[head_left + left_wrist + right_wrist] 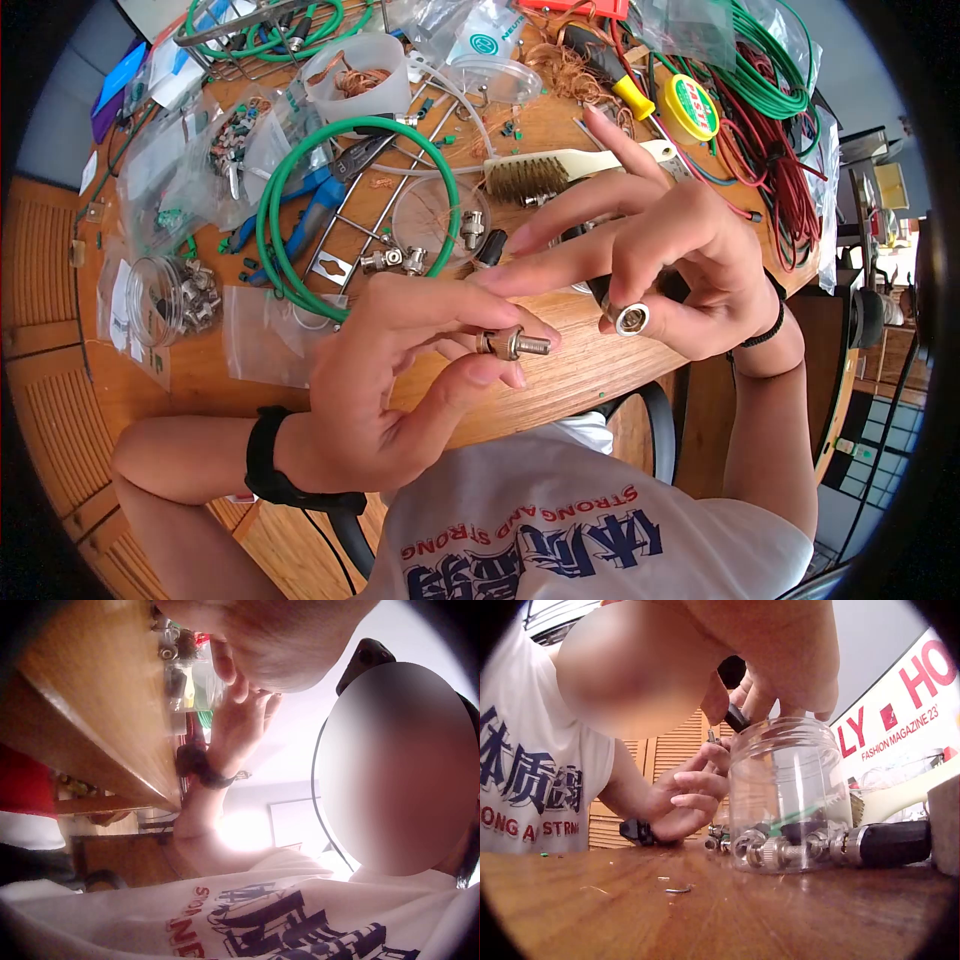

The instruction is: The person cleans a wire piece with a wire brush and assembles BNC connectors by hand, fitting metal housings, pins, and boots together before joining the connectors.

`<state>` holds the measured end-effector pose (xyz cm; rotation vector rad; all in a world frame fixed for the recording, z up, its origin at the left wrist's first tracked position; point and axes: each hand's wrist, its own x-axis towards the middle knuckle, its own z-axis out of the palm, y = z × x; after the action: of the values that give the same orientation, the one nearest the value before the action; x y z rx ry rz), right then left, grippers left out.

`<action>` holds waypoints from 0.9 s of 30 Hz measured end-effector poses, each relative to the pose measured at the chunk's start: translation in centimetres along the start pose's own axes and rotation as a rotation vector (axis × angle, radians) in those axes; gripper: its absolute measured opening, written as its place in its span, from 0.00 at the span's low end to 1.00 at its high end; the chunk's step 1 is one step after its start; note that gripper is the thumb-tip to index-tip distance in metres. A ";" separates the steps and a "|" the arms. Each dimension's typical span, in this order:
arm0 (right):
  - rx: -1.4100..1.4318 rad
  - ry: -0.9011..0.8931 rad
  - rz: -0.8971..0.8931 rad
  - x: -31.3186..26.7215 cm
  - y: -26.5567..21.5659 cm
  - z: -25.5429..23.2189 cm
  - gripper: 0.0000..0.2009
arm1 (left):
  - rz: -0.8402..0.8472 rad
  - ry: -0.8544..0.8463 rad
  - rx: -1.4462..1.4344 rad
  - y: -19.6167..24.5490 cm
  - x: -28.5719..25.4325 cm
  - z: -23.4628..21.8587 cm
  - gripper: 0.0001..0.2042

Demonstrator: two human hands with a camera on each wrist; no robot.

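Observation:
My left hand [365, 385] pinches a small metal coaxial connector [512, 343] between thumb and fingertips, its threaded stem pointing right. To the right, my right hand [690, 265] grips a second connector with a round silver mouth [632, 319] turned toward the head camera. A black sleeve [736, 718] shows below the right hand in the right wrist view, above a clear jar [784, 750]. Both hands are raised over the table's near edge, with right fingertips close to the left forefinger. In the left wrist view, the back of the left hand [281, 637] covers what it pinches.
Behind the hands lie a green cable coil [263, 215], blue-handled pliers [300, 210], a wire brush [530, 178] and loose metal connectors [412, 261]. A tub of copper strands [385, 110], a yellow paste tin [690, 108] and red wires [795, 200] stand farther back.

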<state>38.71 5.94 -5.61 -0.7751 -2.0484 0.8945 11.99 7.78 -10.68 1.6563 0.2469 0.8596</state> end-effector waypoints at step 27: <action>-0.610 0.030 -0.181 0.2 -1.6 0.5 0.11 | -0.139 -0.021 0.015 0.3 -0.5 -0.3 0.12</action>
<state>37.85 4.95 -4.48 -0.8851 -2.3427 0.1423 11.37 7.60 -10.56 1.6407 0.3505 0.7371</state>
